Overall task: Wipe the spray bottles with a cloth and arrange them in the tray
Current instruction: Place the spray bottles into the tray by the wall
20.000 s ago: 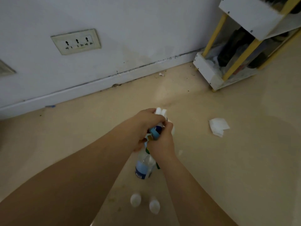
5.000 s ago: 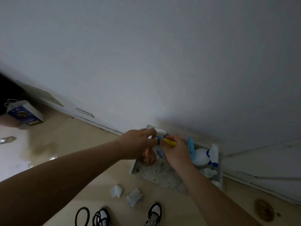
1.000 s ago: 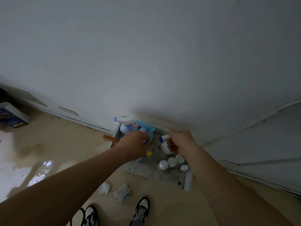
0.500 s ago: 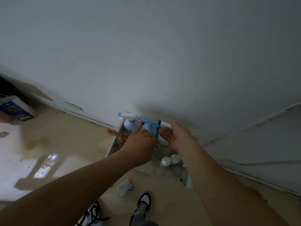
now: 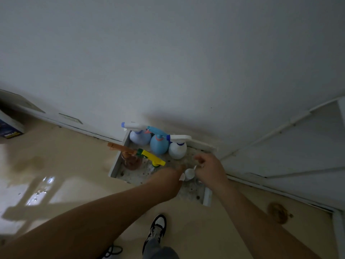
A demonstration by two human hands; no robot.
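A white-rimmed tray (image 5: 115,165) with a speckled base lies on the floor against the wall. Along its back stand a pale lilac spray bottle (image 5: 139,137), a blue spray bottle (image 5: 158,147) and a white spray bottle (image 5: 177,150). In front of them are a brown bottle with an orange trigger (image 5: 131,161) and a clear bottle with a yellow trigger (image 5: 153,158). My left hand (image 5: 168,182) reaches over the tray's front, its fingers hidden. My right hand (image 5: 210,170) pinches the top of a small white bottle (image 5: 189,173) in the tray.
The wall rises right behind the tray, and a door frame runs off to the right. A blue and white bag (image 5: 9,130) stands far left. My shoe (image 5: 157,227) is just in front of the tray. A wet patch (image 5: 41,186) shines on the floor at the left.
Both hands have left the blue spray bottle at the back row and come down to the small white bottles at the tray's front. The blue bottle now stands between the lilac and white ones.
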